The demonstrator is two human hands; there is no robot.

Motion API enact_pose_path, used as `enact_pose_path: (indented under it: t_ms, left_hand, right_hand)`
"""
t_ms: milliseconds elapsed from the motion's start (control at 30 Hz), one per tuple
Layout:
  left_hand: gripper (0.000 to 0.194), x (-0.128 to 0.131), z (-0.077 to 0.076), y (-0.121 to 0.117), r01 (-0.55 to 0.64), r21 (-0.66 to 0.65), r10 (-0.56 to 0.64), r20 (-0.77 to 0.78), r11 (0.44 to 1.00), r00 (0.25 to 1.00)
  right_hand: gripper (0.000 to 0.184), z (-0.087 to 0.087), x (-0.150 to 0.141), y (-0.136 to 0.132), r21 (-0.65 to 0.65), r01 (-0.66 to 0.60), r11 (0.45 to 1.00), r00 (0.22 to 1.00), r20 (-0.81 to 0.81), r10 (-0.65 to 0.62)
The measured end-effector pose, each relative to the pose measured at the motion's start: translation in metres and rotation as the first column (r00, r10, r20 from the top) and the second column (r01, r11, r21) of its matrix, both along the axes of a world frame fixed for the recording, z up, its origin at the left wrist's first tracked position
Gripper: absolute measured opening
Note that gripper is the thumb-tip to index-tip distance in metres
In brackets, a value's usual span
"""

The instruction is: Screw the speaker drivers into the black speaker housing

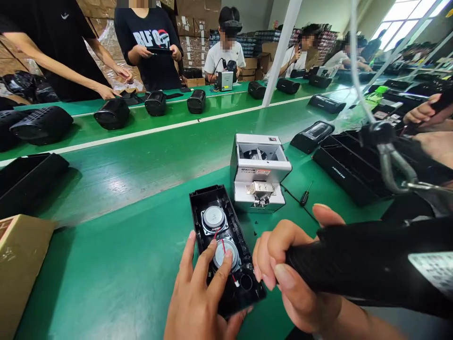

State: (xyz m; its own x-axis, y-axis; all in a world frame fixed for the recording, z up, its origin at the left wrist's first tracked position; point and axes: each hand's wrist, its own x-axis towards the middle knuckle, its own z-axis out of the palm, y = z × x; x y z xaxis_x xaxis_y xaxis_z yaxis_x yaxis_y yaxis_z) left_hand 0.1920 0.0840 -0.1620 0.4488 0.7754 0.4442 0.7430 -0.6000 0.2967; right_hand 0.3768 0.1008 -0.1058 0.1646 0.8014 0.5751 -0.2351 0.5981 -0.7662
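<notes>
An open black speaker housing lies on the green bench in front of me, with two round silver drivers and red wires inside. My left hand presses on its near end, fingers spread over the lower driver. My right hand grips a black electric screwdriver, its tip hidden at the housing's right edge. The screwdriver hangs from a metal hook and cable.
A white screw feeder box stands just behind the housing, a small screwdriver beside it. Black trays lie right, a cardboard box left. Black speaker shells ride the green conveyor. Other people work across it.
</notes>
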Motion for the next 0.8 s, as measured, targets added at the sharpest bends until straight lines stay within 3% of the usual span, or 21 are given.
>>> enact_pose_path:
  t_ms: [233,400,533,800]
  left_hand:
    - [0.078,0.002,0.003,-0.001,-0.034,-0.034,0.036,0.045,0.999,0.998]
    - [0.073,0.007,0.007,-0.003,-0.066,-0.076,0.068,0.030,0.995,0.997]
    - [0.074,0.007,0.008,-0.003,-0.074,-0.080,0.075,0.012,0.994,0.997]
    - [0.076,-0.007,-0.007,0.009,0.040,0.058,-0.034,-0.101,0.998,0.994]
  right_hand:
    - [0.070,-0.021,0.005,0.002,-0.027,-0.076,0.997,0.997,-0.013,0.075]
    - [0.052,-0.017,0.002,0.006,-0.005,-0.078,0.997,0.996,0.053,0.078]
    - [0.049,-0.016,0.000,0.008,-0.020,-0.071,0.997,0.992,0.107,0.073]
    - [0.043,-0.032,0.002,0.004,-0.105,-0.043,0.994,0.991,0.119,0.055]
